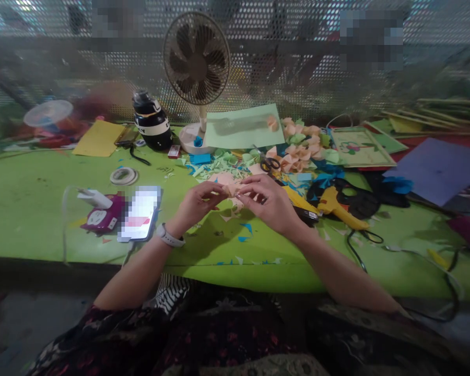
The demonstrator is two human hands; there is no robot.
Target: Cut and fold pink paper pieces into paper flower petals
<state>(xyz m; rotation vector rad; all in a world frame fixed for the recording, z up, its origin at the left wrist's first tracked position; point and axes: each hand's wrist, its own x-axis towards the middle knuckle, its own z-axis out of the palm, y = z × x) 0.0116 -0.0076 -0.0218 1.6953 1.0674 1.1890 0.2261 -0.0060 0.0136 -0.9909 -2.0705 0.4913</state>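
Note:
My left hand (198, 201) and my right hand (268, 201) meet over the green table (31, 209), both pinching a small peach-coloured paper piece (232, 190) between their fingertips. A white watch sits on my left wrist. Just beyond the hands lie scissors (269, 163) and a heap of folded peach and green paper flowers (301, 143). A yellow glue gun (339, 207) lies to the right of my right hand, its black cord trailing toward the table's front edge.
A phone (140, 213) on a cable, a magenta gadget (102, 216) and a tape roll (123, 176) lie left. A desk fan (196, 62), black helmet (152, 122), green sheet (243, 127) and yellow sheet (98, 138) stand behind. Purple card (438, 167) lies right. Paper scraps litter the middle.

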